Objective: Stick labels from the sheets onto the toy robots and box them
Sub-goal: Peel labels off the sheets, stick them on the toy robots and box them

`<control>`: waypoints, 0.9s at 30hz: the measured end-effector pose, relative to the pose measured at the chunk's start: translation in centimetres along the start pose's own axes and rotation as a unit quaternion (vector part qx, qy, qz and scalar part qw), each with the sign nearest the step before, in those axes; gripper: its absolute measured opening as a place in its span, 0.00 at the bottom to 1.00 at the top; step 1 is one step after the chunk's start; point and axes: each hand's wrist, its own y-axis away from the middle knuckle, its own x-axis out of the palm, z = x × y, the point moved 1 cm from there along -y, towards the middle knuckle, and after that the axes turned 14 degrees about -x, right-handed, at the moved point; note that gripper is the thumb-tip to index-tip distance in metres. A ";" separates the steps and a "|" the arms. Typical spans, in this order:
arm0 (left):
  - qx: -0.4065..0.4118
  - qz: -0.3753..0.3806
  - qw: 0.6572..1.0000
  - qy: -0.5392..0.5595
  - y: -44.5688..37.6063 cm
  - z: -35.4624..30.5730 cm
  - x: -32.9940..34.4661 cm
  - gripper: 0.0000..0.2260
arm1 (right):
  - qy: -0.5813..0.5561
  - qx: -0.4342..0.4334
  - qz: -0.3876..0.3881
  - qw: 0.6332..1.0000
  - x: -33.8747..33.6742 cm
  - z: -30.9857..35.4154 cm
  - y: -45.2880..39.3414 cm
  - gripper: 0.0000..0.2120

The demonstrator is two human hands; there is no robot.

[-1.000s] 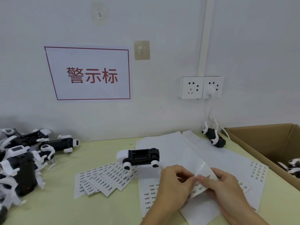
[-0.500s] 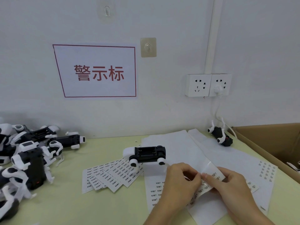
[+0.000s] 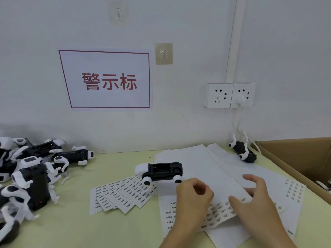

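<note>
White label sheet [image 3: 222, 210] lies under both hands: left hand [image 3: 192, 197] pinching (contents unclear), right hand [image 3: 254, 201] relaxed.

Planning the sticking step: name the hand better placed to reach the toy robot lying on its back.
Left. The left hand sits just below the toy robot; the right hand is farther off, over the label sheet.

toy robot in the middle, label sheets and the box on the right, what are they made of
Toy robot: looks like moulded plastic, glossy white shells on a matte black body. Label sheets: thin white paper, lying flat and fanned, probably adhesive-backed. Box: brown cardboard, matte, with a folded flap edge.
</note>
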 end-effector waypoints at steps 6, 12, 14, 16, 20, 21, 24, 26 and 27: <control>0.088 -0.045 0.995 -0.031 0.3 -0.2 0.1 0.07 | 0.055 -0.124 -0.005 0.991 0.6 1.0 1.0 0.11; 0.235 -0.057 0.959 -0.144 0.9 0.0 0.8 0.04 | -0.135 -0.005 0.070 0.988 1.4 0.1 0.5 0.16; 0.267 -0.059 0.947 -0.171 1.0 0.0 0.9 0.05 | -0.172 0.031 0.060 0.983 1.4 -0.5 0.2 0.17; 0.294 -0.065 0.932 -0.201 1.1 0.0 0.9 0.05 | -0.198 0.049 0.059 0.977 1.4 -0.8 0.0 0.16; 0.347 -0.094 0.904 -0.230 1.4 -0.3 0.8 0.07 | -0.239 0.072 0.054 0.967 1.5 -1.3 -0.1 0.14; 0.359 -0.091 0.901 -0.228 1.6 -0.3 0.7 0.08 | -0.245 0.075 0.045 0.966 1.4 -1.5 -0.1 0.15; 0.370 -0.050 0.901 -0.219 2.0 -0.4 0.6 0.11 | -0.267 0.077 0.005 0.961 1.1 -1.6 -0.3 0.14; 0.354 -0.006 0.913 -0.205 2.1 -0.5 0.6 0.14 | -0.275 0.079 -0.019 0.958 0.8 -1.5 -0.3 0.13; 0.342 0.014 0.919 -0.196 2.2 -0.6 0.6 0.15 | -0.275 0.079 -0.027 0.958 0.6 -1.5 -0.4 0.13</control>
